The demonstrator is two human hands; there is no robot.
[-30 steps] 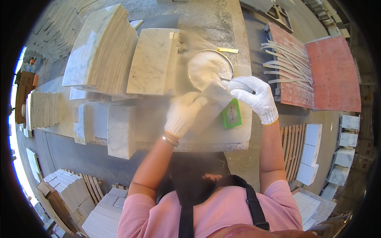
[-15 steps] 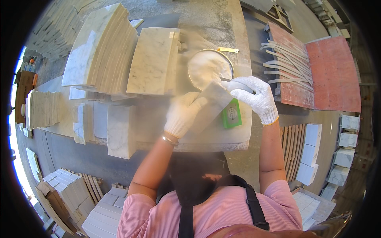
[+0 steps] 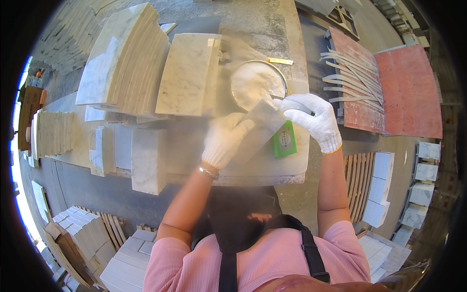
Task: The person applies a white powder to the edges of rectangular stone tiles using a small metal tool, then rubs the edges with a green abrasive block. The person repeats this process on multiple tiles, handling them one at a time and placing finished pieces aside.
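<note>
My left hand (image 3: 222,141), in a white knit glove, grips a thin grey-white stone tile (image 3: 259,125) by its left side, tilted above the table. My right hand (image 3: 314,117), gloved the same way, is closed at the tile's far right corner. Whatever its fingers pinch there is too blurred to name. Just beyond the tile sits a round tub (image 3: 250,82) of white powder or paste, its near rim partly hidden. Below my right hand, a green box (image 3: 284,140) with a pale round label lies on the table, partly covered by the tile.
Stacked marble tiles (image 3: 187,75) stand left of the tub, with a taller stack (image 3: 124,58) beyond them. A yellow-handled blade (image 3: 280,61) lies behind the tub. The table (image 3: 233,177) ends close to my body. Pale strips (image 3: 357,78) rest on a reddish board at the right.
</note>
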